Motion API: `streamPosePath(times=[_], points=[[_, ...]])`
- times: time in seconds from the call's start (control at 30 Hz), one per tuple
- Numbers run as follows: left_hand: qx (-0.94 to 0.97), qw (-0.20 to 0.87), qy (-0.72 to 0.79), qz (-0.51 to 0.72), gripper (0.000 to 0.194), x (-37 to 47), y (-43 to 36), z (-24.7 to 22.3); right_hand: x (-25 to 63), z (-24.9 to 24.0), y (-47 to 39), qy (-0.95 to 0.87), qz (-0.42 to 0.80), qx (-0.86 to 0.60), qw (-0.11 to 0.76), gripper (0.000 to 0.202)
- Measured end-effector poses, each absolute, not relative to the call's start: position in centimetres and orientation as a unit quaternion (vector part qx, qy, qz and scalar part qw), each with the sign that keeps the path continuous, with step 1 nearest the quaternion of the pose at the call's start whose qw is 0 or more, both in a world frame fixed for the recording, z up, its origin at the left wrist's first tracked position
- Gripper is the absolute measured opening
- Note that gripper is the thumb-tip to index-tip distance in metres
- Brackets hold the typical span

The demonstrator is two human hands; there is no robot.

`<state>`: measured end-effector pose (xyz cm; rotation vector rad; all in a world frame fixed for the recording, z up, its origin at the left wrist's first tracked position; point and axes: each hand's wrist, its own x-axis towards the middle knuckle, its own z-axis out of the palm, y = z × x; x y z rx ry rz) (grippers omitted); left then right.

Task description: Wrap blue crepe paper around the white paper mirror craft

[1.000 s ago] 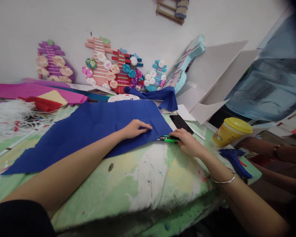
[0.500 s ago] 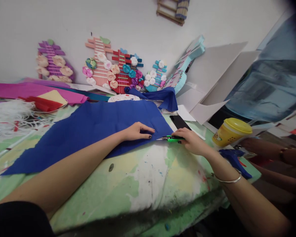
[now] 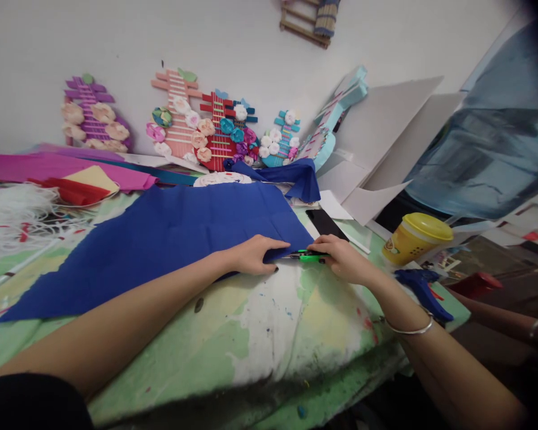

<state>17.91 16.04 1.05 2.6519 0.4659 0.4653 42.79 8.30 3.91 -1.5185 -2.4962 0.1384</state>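
Observation:
A large blue sheet (image 3: 174,221) lies across the table, with a ragged left edge. My left hand (image 3: 255,254) rests at the sheet's lower right edge, thumb and forefinger spread apart, the thumb on the tablecloth. Just right of it, my right hand (image 3: 341,257) is closed on a green and black cutting tool (image 3: 311,257), probably scissors or a knife. The tool points left, its metal end at the sheet's edge between my two hands. Part of its handle is hidden under my fingers.
Beyond my right hand lie a black phone (image 3: 326,224), a yellow-lidded cup (image 3: 415,239) and a blue glue gun (image 3: 425,289). Decorated crafts (image 3: 219,134) lean on the wall. White strings (image 3: 18,215) lie left. Another person's arm (image 3: 497,313) shows at right.
My left thumb has moved down off the sheet onto the tablecloth, and the hand has opened wider. My right hand and the tool have shifted slightly left. The other person's arms have moved.

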Motion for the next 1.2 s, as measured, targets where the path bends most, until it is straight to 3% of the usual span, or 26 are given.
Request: streamPosePath(times=[0.3,0.6,1.2], points=[[0.936,0.273,0.141,0.174,0.038,17.3,17.7,0.6,43.4,3.5,8.2,-0.847,0.047,-0.52,0.104,0.056],[0.958,0.228,0.159,0.07,0.048,17.3,17.2,0.0,42.8,3.2,7.3,-0.842,0.04,-0.529,0.101,0.056],[0.96,0.229,0.136,0.083,0.051,17.1,17.2,0.1,43.0,2.4,6.0,-0.841,0.029,-0.526,0.124,0.057]])
